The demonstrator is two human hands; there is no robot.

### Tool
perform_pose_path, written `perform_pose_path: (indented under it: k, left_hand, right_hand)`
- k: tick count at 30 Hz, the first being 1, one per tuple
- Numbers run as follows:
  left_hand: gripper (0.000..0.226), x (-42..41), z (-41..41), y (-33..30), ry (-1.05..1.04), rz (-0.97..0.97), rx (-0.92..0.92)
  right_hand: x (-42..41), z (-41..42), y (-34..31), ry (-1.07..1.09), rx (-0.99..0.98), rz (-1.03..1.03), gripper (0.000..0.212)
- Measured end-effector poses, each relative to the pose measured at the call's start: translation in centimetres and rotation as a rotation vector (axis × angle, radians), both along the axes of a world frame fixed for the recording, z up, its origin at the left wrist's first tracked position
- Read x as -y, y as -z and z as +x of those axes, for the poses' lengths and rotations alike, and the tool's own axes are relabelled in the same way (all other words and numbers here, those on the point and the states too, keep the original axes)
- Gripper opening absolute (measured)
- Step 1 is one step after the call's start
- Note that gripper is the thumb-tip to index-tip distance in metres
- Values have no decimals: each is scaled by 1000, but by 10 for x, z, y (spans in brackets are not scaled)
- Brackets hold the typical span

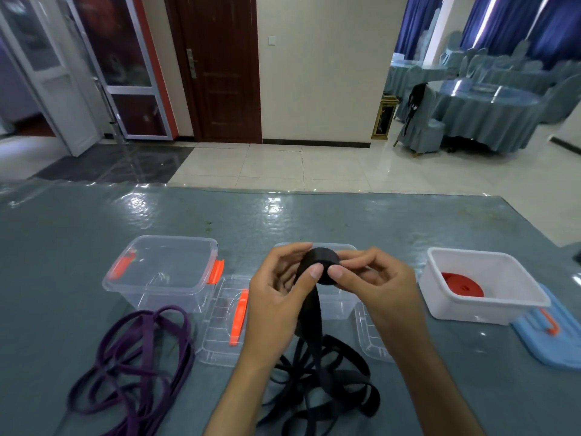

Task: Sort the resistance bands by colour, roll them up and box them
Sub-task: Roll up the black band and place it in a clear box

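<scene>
Both hands, left [279, 297] and right [371, 278], pinching black band's roll [317, 265] tight, keeping coils from unwinding.

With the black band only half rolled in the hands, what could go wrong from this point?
1. The loose black band lies in crossed loops on the table; it may knot as the roll pulls it up.
2. Both hands, left and right, pinch the roll only at the fingertips, so it may slip and unwind.
3. The purple band lies close by and could get dragged along.
</scene>
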State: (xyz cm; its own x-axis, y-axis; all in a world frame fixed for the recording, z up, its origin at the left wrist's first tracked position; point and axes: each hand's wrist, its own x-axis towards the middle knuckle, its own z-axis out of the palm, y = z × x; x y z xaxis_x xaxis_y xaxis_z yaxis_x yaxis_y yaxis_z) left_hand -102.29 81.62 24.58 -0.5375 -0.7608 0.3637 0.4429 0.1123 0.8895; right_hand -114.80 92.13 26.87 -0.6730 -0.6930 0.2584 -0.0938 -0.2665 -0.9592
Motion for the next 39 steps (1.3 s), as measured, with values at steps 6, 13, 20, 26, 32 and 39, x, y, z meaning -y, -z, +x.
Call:
perform_pose_path:
  k: [6,13,20,26,32,39]
  left_hand:
    - [25,0,-1,0,-8,-5,-11]
    - [28,5,5,3,9,-5,29]
    - [21,6,-3,1,-28,-6,-50]
    - [24,11,1,0,-66,-67,-19]
    - [30,10,-4,2,35,-14,-43]
    - [30,2,-2,6,8,-93,37]
  right_hand:
    - [1,7,0,79,-37,-41,26]
    - [-4,5,-4,19,-77,38,26]
    - [4,14,-5,65,-63,-118,17]
    - [2,4,-3,-6,-75,-25,15]
    - [4,6,1,15,-54,-86,25]
    - [2,-1,-3,38,-75,-36,19]
